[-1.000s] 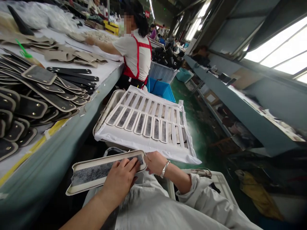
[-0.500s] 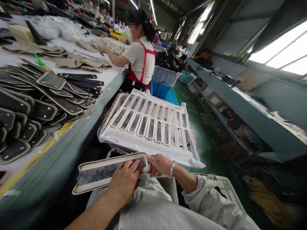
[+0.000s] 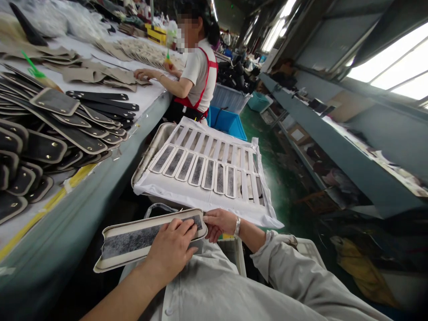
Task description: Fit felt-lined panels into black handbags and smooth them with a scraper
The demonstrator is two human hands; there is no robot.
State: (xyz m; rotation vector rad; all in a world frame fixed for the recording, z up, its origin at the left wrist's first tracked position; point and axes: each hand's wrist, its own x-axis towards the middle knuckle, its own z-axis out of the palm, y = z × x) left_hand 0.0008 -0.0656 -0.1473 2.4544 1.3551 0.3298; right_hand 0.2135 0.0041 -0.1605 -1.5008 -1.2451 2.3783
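Over my lap lies a long cream panel [image 3: 129, 243] with a mottled dark strip down its middle. Its right end is rounded, its left end notched. My left hand [image 3: 172, 247] lies on the panel's right half, fingers stretched over the dark strip and the thumb off its lower edge. At the rounded end, my right hand [image 3: 219, 224] has its fingers closed against the rim; the underside of this grip is hidden. Beyond my hands, a white cloth-covered board [image 3: 174, 189] carries a row of several small pale-rimmed panels [image 3: 195, 170] with dark centres.
On the left table [image 3: 123, 156] are piled black leather pieces [image 3: 67, 122] with studs, and a green-nozzled bottle [image 3: 38, 73]. A co-worker [image 3: 203, 76] in a red apron stands at its edge. Blue bins [image 3: 229, 125] sit behind the board; a long shelf [image 3: 334, 133] runs along the right.
The view has shifted slightly. My left hand and the panel keep nearly the same arrangement, with my right hand still at its end. The co-worker's hands have moved over the table.
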